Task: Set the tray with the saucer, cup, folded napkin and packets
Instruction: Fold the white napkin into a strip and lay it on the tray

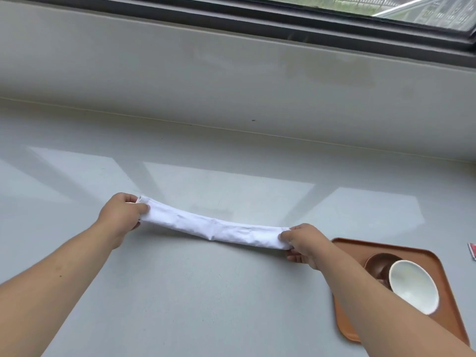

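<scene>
A white napkin (213, 226), folded into a long narrow strip, is stretched between my two hands just above the grey counter. My left hand (121, 217) pinches its left end and my right hand (302, 242) pinches its right end. At the lower right lies an orange-brown tray (443, 261). On it sits a brown saucer (377, 264) with a white cup (412, 286) on it, partly hidden by my right forearm. A red and white packet (472, 249) shows at the right edge of the frame, on the counter beyond the tray.
The grey counter (206, 292) runs back to a low grey wall ledge (231, 81) under a dark-framed window (334, 19).
</scene>
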